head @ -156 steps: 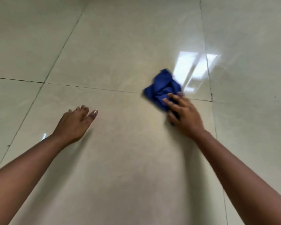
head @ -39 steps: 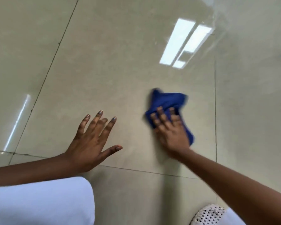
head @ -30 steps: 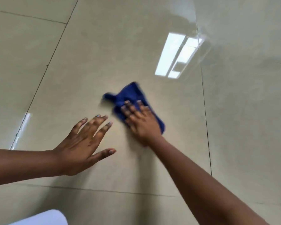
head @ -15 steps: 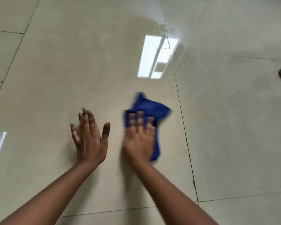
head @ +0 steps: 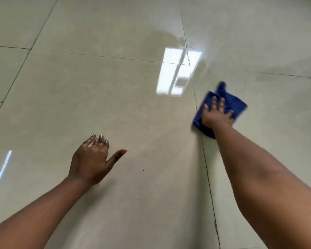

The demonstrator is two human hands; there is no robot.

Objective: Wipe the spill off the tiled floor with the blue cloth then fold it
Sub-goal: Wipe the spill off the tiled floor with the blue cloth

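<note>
Head view: right hand splayed flat on the bunched blue cloth at right — left hand spread open, holding nothing, lower centre.

The right hand is pressing flat, fingers spread, on the bunched blue cloth, which is lying on the glossy beige floor just right of a grout line. The cloth is sticking out beyond the fingertips and below the wrist. The left hand is resting open on the floor well apart from the cloth, thumb pointing right. A bright light reflection is showing on the tiles just left of the cloth. Both forearms are bare.
</note>
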